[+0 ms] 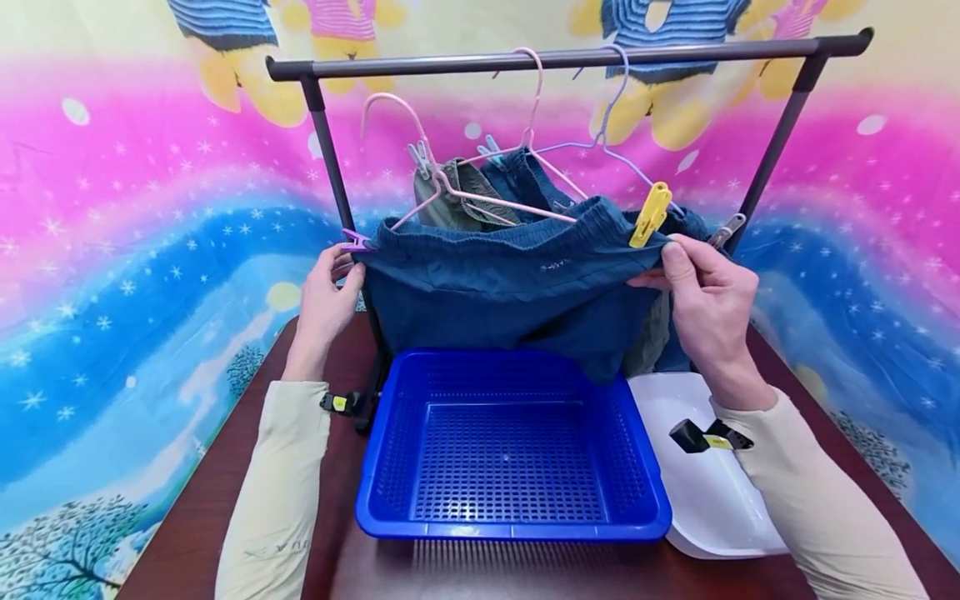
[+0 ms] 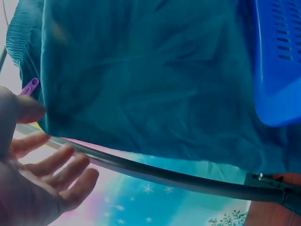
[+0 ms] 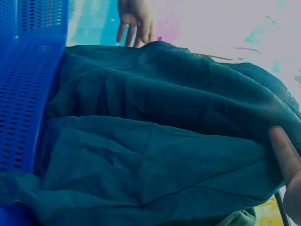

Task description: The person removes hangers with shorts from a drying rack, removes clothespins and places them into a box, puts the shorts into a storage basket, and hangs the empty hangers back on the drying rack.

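Dark blue elastic-waist pants [image 1: 495, 283] are spread between the two hands, above the far rim of the blue basket [image 1: 510, 531]. A pink hanger [image 1: 517, 205] lies at their waistband, its hook apart from the rail. The left hand [image 1: 330, 287] pinches the left waist corner beside a purple clip [image 1: 357, 242]; in the left wrist view its other fingers [image 2: 77, 181] are spread loosely. The right hand [image 1: 712, 308] pinches the right corner, thumb in front, beside a yellow clip [image 1: 650, 215]. In the right wrist view, cloth [image 3: 155, 160] hangs down to the basket.
A black clothes rail [image 1: 450, 65] stands behind on the dark wooden table [image 1: 330, 533]. Pink and purple hangers hang from it, bearing an olive garment [image 1: 453, 196] and a blue garment [image 1: 517, 179], partly hidden. A white tub [image 1: 705, 500] sits right of the basket.
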The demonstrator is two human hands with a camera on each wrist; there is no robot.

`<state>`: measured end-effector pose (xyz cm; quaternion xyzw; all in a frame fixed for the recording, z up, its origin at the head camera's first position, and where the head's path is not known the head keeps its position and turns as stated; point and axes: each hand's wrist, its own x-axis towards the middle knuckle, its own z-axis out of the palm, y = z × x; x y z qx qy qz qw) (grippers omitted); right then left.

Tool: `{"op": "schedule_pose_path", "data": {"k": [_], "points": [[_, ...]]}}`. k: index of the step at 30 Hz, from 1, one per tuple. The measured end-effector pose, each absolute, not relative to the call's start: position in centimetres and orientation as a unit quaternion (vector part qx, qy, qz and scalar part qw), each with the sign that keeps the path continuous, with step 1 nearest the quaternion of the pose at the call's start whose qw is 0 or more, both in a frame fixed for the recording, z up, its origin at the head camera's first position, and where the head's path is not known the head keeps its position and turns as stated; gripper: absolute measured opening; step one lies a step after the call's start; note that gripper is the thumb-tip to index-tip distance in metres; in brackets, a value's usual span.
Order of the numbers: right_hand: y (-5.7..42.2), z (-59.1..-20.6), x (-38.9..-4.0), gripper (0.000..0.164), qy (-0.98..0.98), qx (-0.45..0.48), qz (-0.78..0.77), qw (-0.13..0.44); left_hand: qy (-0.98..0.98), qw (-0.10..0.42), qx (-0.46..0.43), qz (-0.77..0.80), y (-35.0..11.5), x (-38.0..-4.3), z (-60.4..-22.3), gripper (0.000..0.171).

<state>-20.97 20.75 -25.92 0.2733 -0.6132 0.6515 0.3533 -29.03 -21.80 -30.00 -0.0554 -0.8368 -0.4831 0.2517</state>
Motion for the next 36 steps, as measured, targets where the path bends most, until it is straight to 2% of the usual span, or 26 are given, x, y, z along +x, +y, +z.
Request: {"op": "schedule_pose_path", "data": {"k": [7, 15, 22, 30, 36], "points": [[21.1, -26.6, -20.1, 0.026, -0.622, 0.271, 0.652, 0.339, -0.833, 0.274, -0.085, -0.474, -21.7, -27.7, -30.3, 0.031], [22.2, -27.5, -19.5, 0.029, -0.675, 0.233, 0.638, 0.288, -0.825, 0.311, -0.088, -0.463, -22.2, -26.2, -31.1, 0.023], [23.1, -28.2, -18.5, 0.028, -0.794, 0.204, 0.495, 0.286, -0.818, 0.323, -0.082, -0.468, -22.7, -23.9, -31.5, 0.021], [23.7, -28.4, -17.7, 0.028, -0.814, 0.197, 0.481, 0.26, -0.823, 0.334, -0.089, -0.451, -22.8, -21.8, -31.6, 0.02], [24.0, -28.9, -17.2, 0.023, -0.824, 0.197, 0.47, 0.248, -0.808, 0.34, -0.085, -0.473, -22.7, -20.7, -31.7, 0.018]]}}
